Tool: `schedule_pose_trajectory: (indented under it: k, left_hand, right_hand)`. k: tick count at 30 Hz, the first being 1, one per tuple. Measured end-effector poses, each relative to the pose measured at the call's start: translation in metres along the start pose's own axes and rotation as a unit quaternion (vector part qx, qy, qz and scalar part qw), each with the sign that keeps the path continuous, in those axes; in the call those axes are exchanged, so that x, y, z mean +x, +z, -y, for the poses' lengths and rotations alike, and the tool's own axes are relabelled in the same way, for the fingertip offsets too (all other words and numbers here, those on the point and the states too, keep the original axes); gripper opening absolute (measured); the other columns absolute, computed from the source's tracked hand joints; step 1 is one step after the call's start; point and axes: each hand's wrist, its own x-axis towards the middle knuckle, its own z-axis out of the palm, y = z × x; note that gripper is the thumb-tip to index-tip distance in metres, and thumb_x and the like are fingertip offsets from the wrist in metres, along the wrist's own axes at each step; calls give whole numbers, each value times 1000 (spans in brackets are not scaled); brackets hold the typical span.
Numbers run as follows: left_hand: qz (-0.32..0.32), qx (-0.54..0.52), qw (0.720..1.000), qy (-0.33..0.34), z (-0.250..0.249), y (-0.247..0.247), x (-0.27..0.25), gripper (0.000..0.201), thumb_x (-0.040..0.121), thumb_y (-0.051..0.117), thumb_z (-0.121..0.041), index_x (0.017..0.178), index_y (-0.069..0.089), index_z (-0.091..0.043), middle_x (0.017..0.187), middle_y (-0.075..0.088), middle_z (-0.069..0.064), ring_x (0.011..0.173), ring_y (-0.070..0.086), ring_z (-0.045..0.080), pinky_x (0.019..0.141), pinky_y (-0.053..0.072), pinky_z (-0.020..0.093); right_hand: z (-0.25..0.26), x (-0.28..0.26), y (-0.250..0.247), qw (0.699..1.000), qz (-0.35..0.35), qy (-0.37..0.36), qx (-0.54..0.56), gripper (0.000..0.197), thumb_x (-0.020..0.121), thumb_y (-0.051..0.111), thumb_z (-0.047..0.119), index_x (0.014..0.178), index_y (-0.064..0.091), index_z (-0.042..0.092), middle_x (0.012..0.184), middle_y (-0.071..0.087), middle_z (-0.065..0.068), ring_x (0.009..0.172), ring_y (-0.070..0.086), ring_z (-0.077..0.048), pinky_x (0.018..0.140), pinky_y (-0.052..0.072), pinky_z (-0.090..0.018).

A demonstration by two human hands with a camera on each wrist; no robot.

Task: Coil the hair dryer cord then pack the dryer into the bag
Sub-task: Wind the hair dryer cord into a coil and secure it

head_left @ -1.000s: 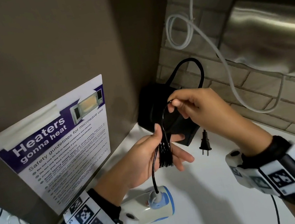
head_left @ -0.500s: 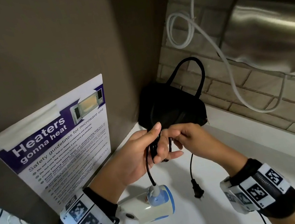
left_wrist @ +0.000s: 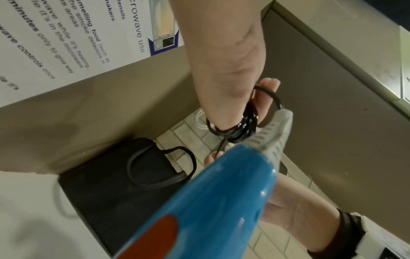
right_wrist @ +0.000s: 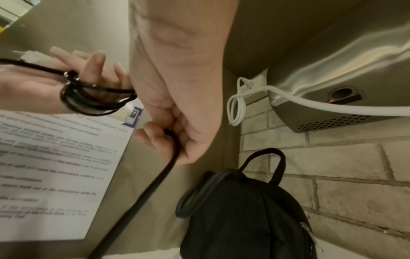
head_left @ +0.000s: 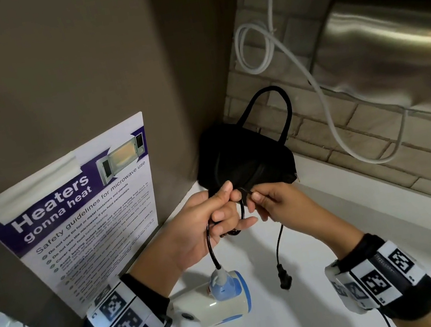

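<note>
A microwave safety poster (head_left: 79, 216), headed "Heaters gonna heat", is taped to the brown panel on the left, above the white table (head_left: 323, 245). Low in the head view, the cream and blue hair dryer (head_left: 221, 300) hangs just below the left wrist, over the table; whether it touches the surface cannot be told. Its black cord (head_left: 210, 246) rises from the grey strain relief at the blue end up into the left hand (head_left: 204, 223). That hand has its fingers and thumb curled around a bundle of several cord loops (left_wrist: 239, 129), which the left wrist view shows gathered tightly against the palm.

Just to the right, touching the left fingertips, the right hand (head_left: 276, 204) pinches the free stretch of cord between thumb and curled fingers; the right wrist view shows the cord passing through that closed grip. From there the loose end drops down to the black plug (head_left: 283, 278), which dangles above the table between the two wrists.

Behind both hands, the black bag (head_left: 245, 158) stands in the corner where the brown panel meets the brick wall, its handle (head_left: 283, 111) upright. Further right, a white cable (head_left: 321, 98) loops down the brick from a wall outlet to a stainless steel hand dryer (head_left: 389, 46).
</note>
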Motion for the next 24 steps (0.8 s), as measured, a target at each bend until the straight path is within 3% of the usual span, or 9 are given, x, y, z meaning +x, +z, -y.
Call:
schedule_pose_trajectory:
  k: [3,6,9,13,17,22,24]
  left_hand:
    - [52,-17,998,-22,3,-2,1,27,94,46,-30,76,54,-12,40,32,-12,32,29,2,72,55,28]
    - [87,-41,995,-38,3,-8,1,28,92,47,-30,72,57,-14,38,34,-13,29,30,1,69,54,26]
    - [97,-69,992,-44,-1,-15,2,32,95,41,-30,71,56,-15,35,35,-14,28,31,1,65,52,24]
    - [111,-84,989,-41,-2,-15,4,32,95,40,-30,71,54,-15,34,36,-14,28,33,0,62,49,23]
    - [111,-82,990,-35,0,-14,7,31,95,41,-30,71,54,-15,39,24,-13,29,31,0,59,47,22]
    - [131,-40,990,-45,3,-15,6,32,95,42,-31,68,55,-17,43,19,-11,30,25,3,61,47,23]
    - [186,-37,980,-62,1,-17,2,29,96,46,-31,72,54,-17,44,21,-11,32,23,6,64,48,24]
  right_hand:
    - [2,0,12,999,41,-3,29,29,100,42,14,81,63,16,52,57,14,48,46,-2,56,41,-21]
    - [8,-2,13,994,67,-4,88,33,100,39,11,81,62,24,63,59,4,52,50,-5,55,43,-19]
    - [13,-3,6,987,86,19,136,28,102,38,17,87,63,18,69,61,-2,59,54,-11,61,46,-22]
    - [17,-8,-2,973,88,36,209,28,102,37,19,102,64,11,79,67,3,76,61,-12,80,49,-32]
    - [31,-15,-6,958,80,34,272,39,97,40,36,124,60,16,113,68,-10,111,62,-27,102,45,-45]
    - [52,-21,-10,951,121,24,285,39,95,43,31,129,55,15,119,67,0,112,62,-14,99,48,-34]
    - [56,-23,-14,942,166,32,290,42,93,46,35,130,54,17,122,65,-2,112,61,-17,102,46,-40]
